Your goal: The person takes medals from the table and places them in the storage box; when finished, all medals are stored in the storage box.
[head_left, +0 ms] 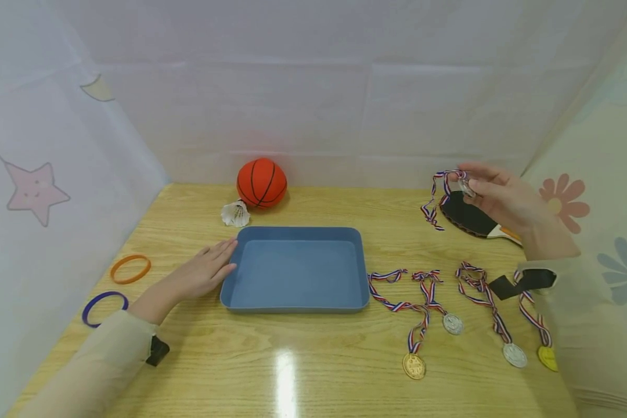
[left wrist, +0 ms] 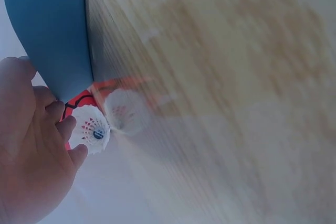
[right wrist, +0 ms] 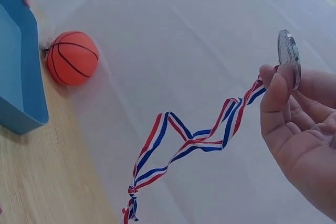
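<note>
Above the back right corner of the bench point(head_left: 214, 360), near the paddle point(head_left: 465, 212), the right hand point(head_left: 507, 203) pinches a medal point(right wrist: 287, 59) between thumb and fingers, its ribbon point(right wrist: 210, 144) dangling. At the left edge of the tray point(head_left: 298, 276), the left hand point(head_left: 201, 274) rests with fingers loosely extended, gripping nothing. One medal is lifted; four other medals point(head_left: 414, 366) lie towards the front right corner, none in the tray, so the work looks barely begun
</note>
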`<action>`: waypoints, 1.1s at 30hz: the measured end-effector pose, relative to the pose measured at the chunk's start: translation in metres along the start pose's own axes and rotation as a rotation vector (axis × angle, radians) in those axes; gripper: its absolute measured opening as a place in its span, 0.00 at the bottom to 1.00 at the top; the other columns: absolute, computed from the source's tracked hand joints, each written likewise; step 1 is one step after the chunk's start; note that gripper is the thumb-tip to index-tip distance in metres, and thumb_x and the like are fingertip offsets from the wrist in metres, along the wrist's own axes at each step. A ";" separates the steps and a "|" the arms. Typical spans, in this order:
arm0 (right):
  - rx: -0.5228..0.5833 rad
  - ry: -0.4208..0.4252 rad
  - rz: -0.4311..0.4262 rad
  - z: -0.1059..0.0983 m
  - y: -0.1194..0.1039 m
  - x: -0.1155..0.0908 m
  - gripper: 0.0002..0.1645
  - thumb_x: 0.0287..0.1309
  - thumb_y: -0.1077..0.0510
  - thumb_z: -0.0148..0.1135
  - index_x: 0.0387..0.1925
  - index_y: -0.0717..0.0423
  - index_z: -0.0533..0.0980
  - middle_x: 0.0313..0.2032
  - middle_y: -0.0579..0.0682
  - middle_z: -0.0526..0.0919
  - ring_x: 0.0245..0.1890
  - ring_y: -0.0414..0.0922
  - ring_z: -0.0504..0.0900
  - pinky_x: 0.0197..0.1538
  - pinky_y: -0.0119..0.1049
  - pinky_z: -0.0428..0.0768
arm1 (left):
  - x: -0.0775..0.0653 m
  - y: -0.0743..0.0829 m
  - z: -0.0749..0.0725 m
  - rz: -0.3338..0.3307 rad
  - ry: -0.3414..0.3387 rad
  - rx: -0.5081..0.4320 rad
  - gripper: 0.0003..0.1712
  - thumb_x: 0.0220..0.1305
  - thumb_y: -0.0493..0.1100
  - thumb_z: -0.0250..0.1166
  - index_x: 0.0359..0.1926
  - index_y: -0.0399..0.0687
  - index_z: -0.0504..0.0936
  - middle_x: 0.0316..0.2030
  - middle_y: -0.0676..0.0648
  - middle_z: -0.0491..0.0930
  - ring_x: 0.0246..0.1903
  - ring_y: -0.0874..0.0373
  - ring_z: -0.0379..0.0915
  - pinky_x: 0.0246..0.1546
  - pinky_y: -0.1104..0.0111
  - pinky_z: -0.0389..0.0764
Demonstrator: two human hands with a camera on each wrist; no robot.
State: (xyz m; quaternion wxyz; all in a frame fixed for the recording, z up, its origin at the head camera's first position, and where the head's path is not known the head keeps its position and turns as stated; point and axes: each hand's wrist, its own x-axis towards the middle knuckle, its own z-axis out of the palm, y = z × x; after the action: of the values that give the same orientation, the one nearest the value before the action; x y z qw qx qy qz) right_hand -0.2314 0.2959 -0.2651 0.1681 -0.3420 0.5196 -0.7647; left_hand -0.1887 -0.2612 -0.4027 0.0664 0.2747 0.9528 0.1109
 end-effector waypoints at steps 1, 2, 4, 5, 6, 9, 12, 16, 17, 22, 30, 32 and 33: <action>-0.007 -0.010 -0.002 0.004 -0.002 0.003 0.25 0.66 0.74 0.33 0.59 0.64 0.69 0.51 0.56 0.76 0.51 0.45 0.73 0.44 0.34 0.75 | 0.000 0.000 0.000 0.000 0.000 0.002 0.35 0.74 0.52 0.38 0.69 0.32 0.45 0.69 0.34 0.44 0.67 0.39 0.39 0.62 0.45 0.44; -0.002 -0.010 -0.003 0.010 -0.003 0.006 0.24 0.66 0.75 0.34 0.58 0.65 0.69 0.51 0.56 0.77 0.50 0.45 0.74 0.43 0.34 0.76 | 0.000 0.000 0.000 0.001 0.001 0.001 0.35 0.74 0.52 0.38 0.69 0.31 0.45 0.69 0.34 0.44 0.67 0.39 0.39 0.62 0.44 0.44; 0.000 -0.022 -0.001 0.020 -0.004 0.012 0.24 0.65 0.75 0.35 0.58 0.65 0.69 0.50 0.57 0.77 0.47 0.45 0.75 0.42 0.35 0.76 | 0.001 0.001 0.000 0.001 0.000 -0.002 0.34 0.74 0.51 0.37 0.69 0.31 0.45 0.69 0.34 0.44 0.67 0.39 0.39 0.62 0.45 0.44; -0.014 -0.023 -0.001 0.026 -0.004 0.015 0.24 0.65 0.76 0.36 0.58 0.66 0.69 0.50 0.57 0.77 0.45 0.45 0.76 0.41 0.35 0.76 | 0.001 0.001 0.000 0.000 -0.001 -0.004 0.34 0.74 0.51 0.37 0.69 0.31 0.45 0.69 0.34 0.44 0.67 0.39 0.39 0.62 0.45 0.44; -0.012 -0.033 0.004 0.032 -0.004 0.018 0.24 0.65 0.76 0.36 0.58 0.66 0.69 0.49 0.57 0.77 0.44 0.45 0.76 0.40 0.34 0.76 | 0.001 0.001 0.001 0.000 -0.001 -0.003 0.34 0.74 0.51 0.37 0.69 0.31 0.45 0.69 0.34 0.44 0.67 0.40 0.39 0.62 0.45 0.44; -0.033 -0.068 0.023 0.048 0.000 0.028 0.24 0.64 0.77 0.36 0.57 0.66 0.69 0.49 0.58 0.77 0.39 0.44 0.77 0.38 0.33 0.76 | 0.002 0.002 0.001 -0.004 -0.003 -0.002 0.34 0.74 0.51 0.37 0.69 0.31 0.45 0.69 0.34 0.44 0.67 0.40 0.39 0.62 0.45 0.44; -0.067 -0.104 0.050 0.065 0.007 0.038 0.23 0.64 0.76 0.38 0.57 0.66 0.69 0.49 0.58 0.77 0.37 0.44 0.76 0.37 0.33 0.76 | 0.003 0.003 0.001 -0.006 -0.005 0.003 0.34 0.74 0.51 0.36 0.69 0.31 0.45 0.69 0.34 0.44 0.67 0.40 0.39 0.62 0.45 0.44; -0.113 -0.111 0.131 0.088 0.020 0.051 0.21 0.64 0.73 0.43 0.55 0.61 0.71 0.48 0.55 0.78 0.36 0.43 0.76 0.38 0.33 0.77 | 0.004 0.003 0.002 -0.004 -0.001 0.008 0.34 0.74 0.51 0.37 0.69 0.31 0.45 0.69 0.35 0.44 0.67 0.40 0.39 0.62 0.45 0.44; -0.113 -0.118 0.152 0.093 0.024 0.054 0.20 0.64 0.73 0.45 0.55 0.60 0.72 0.48 0.54 0.77 0.36 0.44 0.76 0.38 0.33 0.77 | 0.005 0.003 0.002 -0.003 0.000 0.008 0.33 0.74 0.51 0.37 0.69 0.32 0.45 0.69 0.35 0.44 0.67 0.40 0.40 0.62 0.45 0.44; -0.097 -0.109 0.256 0.119 0.053 0.070 0.19 0.61 0.70 0.52 0.52 0.55 0.74 0.46 0.54 0.77 0.36 0.44 0.77 0.37 0.34 0.78 | 0.007 0.003 0.002 0.004 0.009 0.009 0.33 0.74 0.51 0.37 0.69 0.32 0.45 0.69 0.35 0.44 0.67 0.40 0.40 0.62 0.45 0.44; -0.099 -0.117 0.349 0.150 0.101 0.097 0.23 0.59 0.72 0.52 0.57 0.65 0.69 0.49 0.60 0.73 0.38 0.48 0.78 0.42 0.43 0.79 | 0.009 0.005 0.000 0.017 0.024 0.001 0.33 0.74 0.50 0.37 0.69 0.31 0.47 0.68 0.35 0.46 0.66 0.39 0.41 0.62 0.45 0.46; -0.105 -0.116 0.344 0.156 0.110 0.105 0.23 0.60 0.72 0.52 0.58 0.66 0.68 0.51 0.62 0.72 0.39 0.48 0.77 0.43 0.45 0.78 | 0.010 0.006 0.000 0.017 0.021 0.002 0.33 0.74 0.50 0.37 0.69 0.31 0.47 0.68 0.35 0.45 0.66 0.39 0.41 0.62 0.45 0.46; -0.111 -0.113 0.339 0.159 0.113 0.109 0.23 0.60 0.71 0.52 0.58 0.66 0.67 0.52 0.62 0.71 0.39 0.49 0.77 0.43 0.45 0.78 | 0.010 0.006 0.000 0.017 0.021 0.002 0.33 0.74 0.50 0.37 0.69 0.31 0.47 0.68 0.35 0.45 0.66 0.39 0.41 0.62 0.45 0.46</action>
State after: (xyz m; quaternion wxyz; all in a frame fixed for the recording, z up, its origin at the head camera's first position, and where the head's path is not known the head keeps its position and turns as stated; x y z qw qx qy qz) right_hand -0.2090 0.0754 -0.2938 0.3045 -0.3008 0.6009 -0.6751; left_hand -0.1940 -0.2510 -0.4022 0.0552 0.2818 0.9511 0.1134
